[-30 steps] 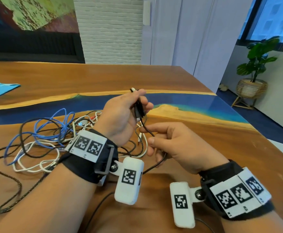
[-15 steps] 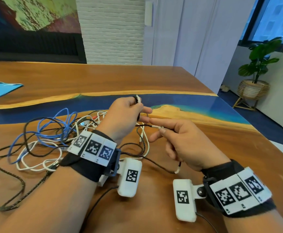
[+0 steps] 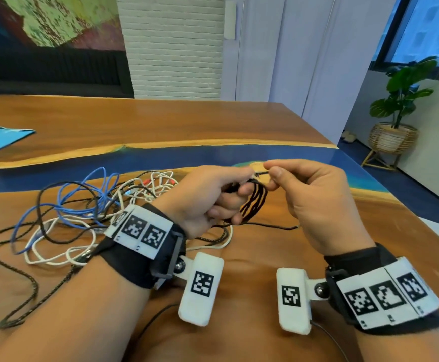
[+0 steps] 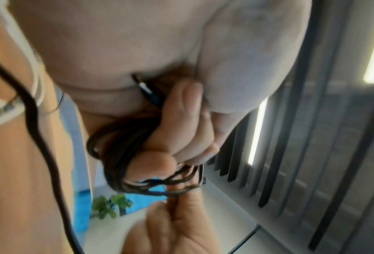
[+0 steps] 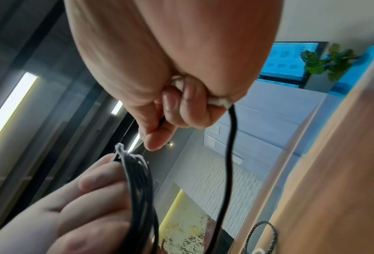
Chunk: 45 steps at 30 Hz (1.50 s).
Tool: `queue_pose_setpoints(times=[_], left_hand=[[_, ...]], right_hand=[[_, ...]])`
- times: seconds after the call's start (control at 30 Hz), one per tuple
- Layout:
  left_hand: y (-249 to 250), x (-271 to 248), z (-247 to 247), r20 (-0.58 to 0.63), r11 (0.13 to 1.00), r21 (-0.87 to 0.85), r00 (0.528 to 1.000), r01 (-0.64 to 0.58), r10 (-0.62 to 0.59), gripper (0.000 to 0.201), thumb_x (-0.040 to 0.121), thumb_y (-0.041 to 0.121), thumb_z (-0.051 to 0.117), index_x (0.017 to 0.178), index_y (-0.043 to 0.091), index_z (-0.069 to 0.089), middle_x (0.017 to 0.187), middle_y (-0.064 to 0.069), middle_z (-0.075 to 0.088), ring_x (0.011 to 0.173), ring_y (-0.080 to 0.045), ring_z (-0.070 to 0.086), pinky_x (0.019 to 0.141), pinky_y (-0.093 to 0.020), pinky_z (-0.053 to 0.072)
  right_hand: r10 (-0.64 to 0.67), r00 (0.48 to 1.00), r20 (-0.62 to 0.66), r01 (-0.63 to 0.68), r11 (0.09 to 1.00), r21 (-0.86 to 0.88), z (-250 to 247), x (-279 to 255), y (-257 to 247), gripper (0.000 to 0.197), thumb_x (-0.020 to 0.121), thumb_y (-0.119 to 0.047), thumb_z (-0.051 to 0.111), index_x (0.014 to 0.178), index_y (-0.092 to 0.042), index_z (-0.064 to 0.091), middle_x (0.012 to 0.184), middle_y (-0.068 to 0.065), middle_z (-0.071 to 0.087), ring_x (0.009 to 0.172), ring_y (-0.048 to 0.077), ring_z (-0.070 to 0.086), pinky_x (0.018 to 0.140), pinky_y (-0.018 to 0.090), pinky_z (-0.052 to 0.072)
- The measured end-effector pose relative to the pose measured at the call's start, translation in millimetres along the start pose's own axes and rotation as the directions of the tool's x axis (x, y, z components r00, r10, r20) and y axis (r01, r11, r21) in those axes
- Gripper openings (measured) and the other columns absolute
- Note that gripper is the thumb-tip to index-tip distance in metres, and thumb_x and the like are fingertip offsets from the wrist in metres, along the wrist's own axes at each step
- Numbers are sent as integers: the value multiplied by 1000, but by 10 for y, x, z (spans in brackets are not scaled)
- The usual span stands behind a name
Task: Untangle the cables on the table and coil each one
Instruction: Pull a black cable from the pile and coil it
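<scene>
Right now my left hand (image 3: 208, 194) is raised above the bench (image 3: 161, 121), its fingers curled around a small bundle of thin black cable (image 3: 255, 202) wound into several loops. The loops hang past my left fingers (image 4: 181, 110), on the side facing my other hand. My right hand (image 3: 315, 197) is held just beside the left, thumb and forefinger pinching a short stretch of the same black cable where it leaves the top of the bundle. From the right wrist view, my curled right fingers (image 5: 188, 103) also hold something small and white (image 5: 219, 101) from which a black strand drops down; I cannot tell what it is. A loose black tail (image 3: 273, 226) runs along the bench beneath both hands.

Beyond my left wrist, the remaining cables lie in a tangled heap on the bench: a blue cable (image 3: 82, 197), a white cable (image 3: 59, 253), and a dark braided cable (image 3: 17, 273) that loops out past my left forearm.
</scene>
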<state>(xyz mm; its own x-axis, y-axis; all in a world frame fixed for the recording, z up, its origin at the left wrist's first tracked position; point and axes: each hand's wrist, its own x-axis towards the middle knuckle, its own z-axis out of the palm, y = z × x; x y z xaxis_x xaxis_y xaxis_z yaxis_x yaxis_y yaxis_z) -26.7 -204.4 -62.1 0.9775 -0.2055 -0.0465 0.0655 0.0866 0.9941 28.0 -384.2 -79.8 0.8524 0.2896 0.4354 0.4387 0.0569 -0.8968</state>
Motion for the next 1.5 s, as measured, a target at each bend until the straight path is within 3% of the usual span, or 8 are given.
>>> queue_pose_setpoints(times=[0.1, 0.27, 0.47, 0.73, 0.87, 0.97, 1.1, 1.5], left_hand=[[23, 9, 31, 34, 931, -354, 994, -89, 108, 37, 106, 33, 37, 85, 10, 57, 54, 7, 22, 42, -11, 16, 58, -27, 41], [38, 54, 92, -138, 745, -576, 939, -335, 316, 36, 110, 24, 32, 122, 1, 56, 64, 4, 45, 56, -11, 52, 91, -32, 55], [64, 100, 108, -389, 792, -326, 837, -516, 385, 26, 109, 14, 36, 113, 4, 60, 77, 1, 70, 94, -24, 74, 94, -42, 53], [5, 136, 89, -462, 868, -20, 774, -496, 432, 23, 110, 7, 39, 120, 3, 58, 75, -2, 71, 81, -23, 72, 77, -24, 55], [1, 141, 40, -441, 933, 186, 823, -307, 359, 23, 109, 8, 41, 123, 5, 58, 74, -2, 72, 71, -14, 69, 71, -24, 56], [-17, 115, 26, -324, 922, 362, 909, -138, 263, 22, 109, 12, 43, 116, 4, 63, 66, 0, 68, 60, -16, 62, 67, -27, 50], [-11, 53, 13, -133, 911, 408, 983, -59, 123, 48, 108, 39, 44, 99, 0, 71, 53, -2, 42, 52, -18, 38, 62, -35, 36], [68, -18, 67, 19, 933, -360, 1000, -14, 23, 38, 86, 40, 54, 56, 18, 46, 44, 9, 14, 41, -13, 3, 43, -24, 24]], right_hand=[[148, 988, 38, -152, 981, 117, -8, 28, 79, 18, 100, -10, 59, 109, -10, 75, 73, 7, 65, 43, 12, 37, 38, 21, 30], [237, 939, 249, -284, 943, 175, 164, -46, 114, 25, 106, -13, 49, 120, -7, 69, 72, 9, 63, 44, 19, 46, 44, 31, 48], [244, 841, 483, -318, 945, 75, 300, -144, 86, 28, 109, -14, 42, 129, -12, 62, 63, 13, 62, 51, 27, 47, 57, 32, 50], [258, 818, 514, -299, 954, -4, 214, -137, 96, 34, 107, -20, 47, 97, 5, 69, 49, 9, 52, 61, 28, 68, 76, 32, 56], [99, 864, 493, -213, 960, 180, 217, -131, 56, 28, 105, -20, 51, 84, -9, 66, 43, -1, 37, 35, 16, 46, 72, 58, 57], [72, 942, 327, -186, 925, 332, 118, -71, -9, 25, 99, -26, 55, 79, -13, 61, 45, -6, 30, 33, 10, 24, 40, 28, 37], [60, 985, 164, -105, 956, 275, 5, -12, 56, 16, 88, -26, 61, 82, -11, 64, 49, -3, 34, 40, 12, 19, 41, 30, 12], [-19, 999, 46, 12, 991, 130, 15, 39, 161, 21, 89, 6, 67, 93, -12, 77, 89, 7, 78, 81, 16, 71, 73, 28, 59]])
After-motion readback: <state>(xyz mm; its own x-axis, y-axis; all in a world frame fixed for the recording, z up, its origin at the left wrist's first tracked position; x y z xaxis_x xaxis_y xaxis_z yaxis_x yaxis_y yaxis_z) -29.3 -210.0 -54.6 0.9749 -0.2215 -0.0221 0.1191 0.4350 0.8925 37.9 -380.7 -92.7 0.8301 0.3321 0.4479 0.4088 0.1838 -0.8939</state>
